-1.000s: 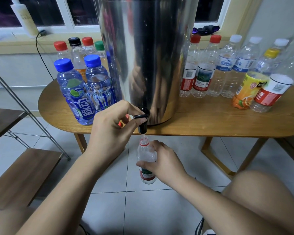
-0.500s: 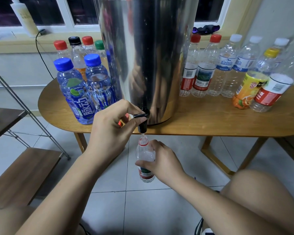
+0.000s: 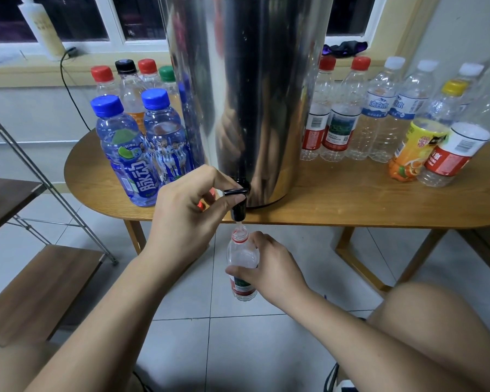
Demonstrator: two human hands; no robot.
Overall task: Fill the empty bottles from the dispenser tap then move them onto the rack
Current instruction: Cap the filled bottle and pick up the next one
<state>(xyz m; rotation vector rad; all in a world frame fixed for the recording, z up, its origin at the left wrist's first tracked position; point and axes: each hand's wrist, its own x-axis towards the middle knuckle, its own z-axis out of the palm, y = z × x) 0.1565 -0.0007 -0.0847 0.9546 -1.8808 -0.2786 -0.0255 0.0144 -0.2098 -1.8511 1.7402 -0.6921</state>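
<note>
**Containers**
- Dispenser (image 3: 249, 94): a tall stainless-steel drum that stood on the wooden table (image 3: 351, 199) near its front edge. Its contents were hidden.
- Tap (image 3: 238, 206): black, low on the drum and overhanging the table edge. A thin stream of water (image 3: 239, 225) fell from its spout.
- Bottle (image 3: 242, 258): clear, uncapped, with a red neck ring and a red-and-green label. It was held upright off the floor with its mouth directly under the spout. The fill level could not be told.
- Blue-capped bottles (image 3: 125, 154): two of blue-tinted plastic, capped, on the table left of the drum. Four more capped bottles (image 3: 130, 80) stood behind them, with red, black, red and green caps.
- Clear bottles (image 3: 379, 117): a capped row right of the drum, with red, white and yellow caps. They looked empty.

**Hands**
- Left hand (image 3: 187, 210): thumb and forefinger were curled and pinched the tap lever (image 3: 234, 191).
- Right hand (image 3: 269, 270): fingers and thumb were wrapped round the bottle's middle, covering part of the label.

**Surroundings**
- Rack (image 3: 34, 292): wooden shelves on a metal frame, on the floor to the left, well apart from the held bottle.
- Window sill: a pale bottle (image 3: 44, 29), a black cable (image 3: 71, 89) and a dark cloth (image 3: 345, 48).
- The person's bare knee (image 3: 436, 321) sat at lower right, beside the table leg.
</note>
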